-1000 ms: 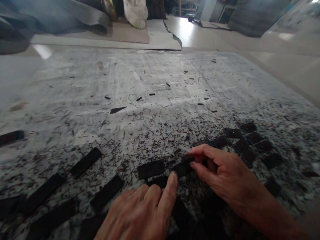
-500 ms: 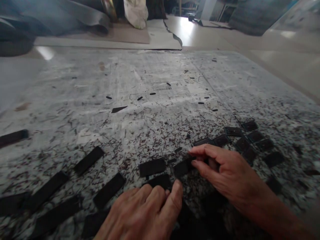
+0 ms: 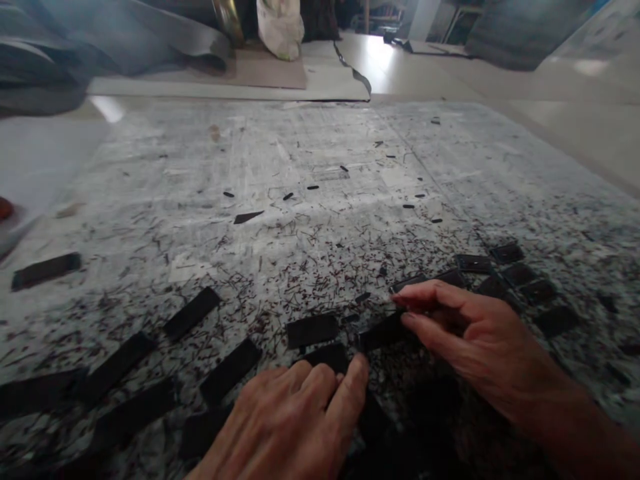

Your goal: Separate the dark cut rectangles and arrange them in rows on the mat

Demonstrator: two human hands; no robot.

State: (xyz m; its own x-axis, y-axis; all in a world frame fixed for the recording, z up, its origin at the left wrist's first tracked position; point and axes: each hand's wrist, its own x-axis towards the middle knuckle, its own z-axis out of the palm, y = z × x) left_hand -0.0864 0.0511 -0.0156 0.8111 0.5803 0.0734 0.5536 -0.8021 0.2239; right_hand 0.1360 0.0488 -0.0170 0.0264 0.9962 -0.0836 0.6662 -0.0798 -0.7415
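Note:
My right hand is pinched on the right end of a small black rectangular strip. That strip is tilted, its right end appearing raised. At its left end lies one extended fingertip of my left hand. The other left fingers bend downward, tips hidden, over another black strip; nothing is visibly gripped there. Just behind, a flat black strip rests on the table. Close to the right fingertips are dark pieces with stitched-looking edges, partly covered by the hand.
Several black strips lie scattered to the left. A cluster of small dark rectangles is at right. Dark thread-like scraps litter the worn pale tabletop. Grey sheet material and a white wrapped object stand at the back.
The black strip's right end has come up in my right hand's pinch. My left hand stays almost in place. The whole view has shifted slightly, moving things a little rightward.

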